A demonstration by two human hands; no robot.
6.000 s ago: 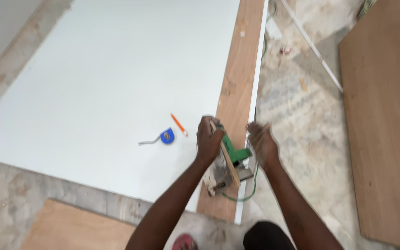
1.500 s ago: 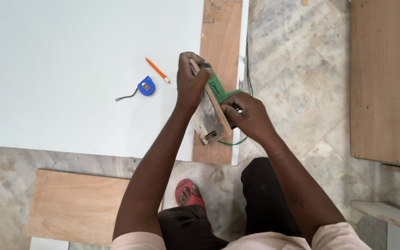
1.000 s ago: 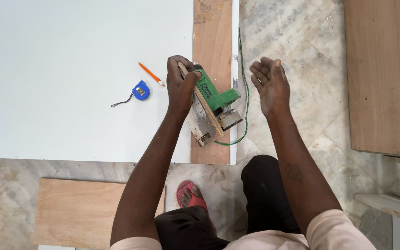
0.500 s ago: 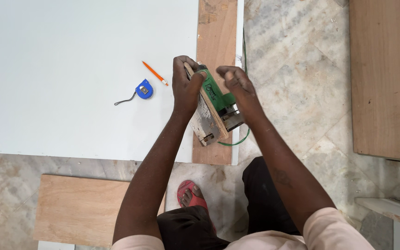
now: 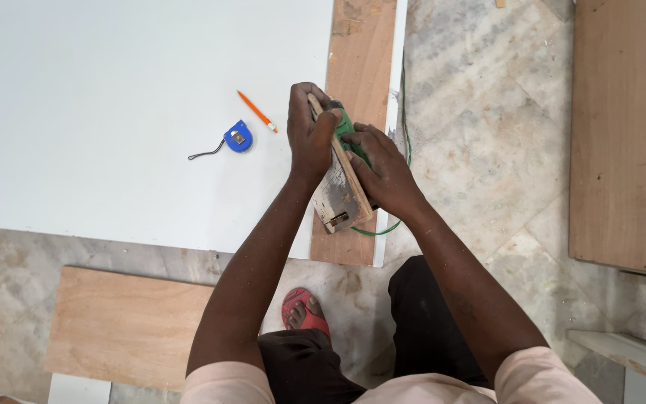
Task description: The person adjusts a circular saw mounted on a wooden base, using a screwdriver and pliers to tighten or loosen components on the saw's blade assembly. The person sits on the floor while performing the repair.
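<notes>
- Head view: the left hand is curled shut round the front of a green power saw, which has a scuffed flat wooden base.
- The right hand is closed over the saw's green body from the other side.
- The saw sits on a long brown plywood strip, at its near half.
- Left of the strip lies a smooth white board, carrying a round blue tape measure and a slim orange pencil.
- A thin green cord trails right of the strip over the veined marble floor.

Pale pink short sleeves, black trousers, red sandal.
</notes>
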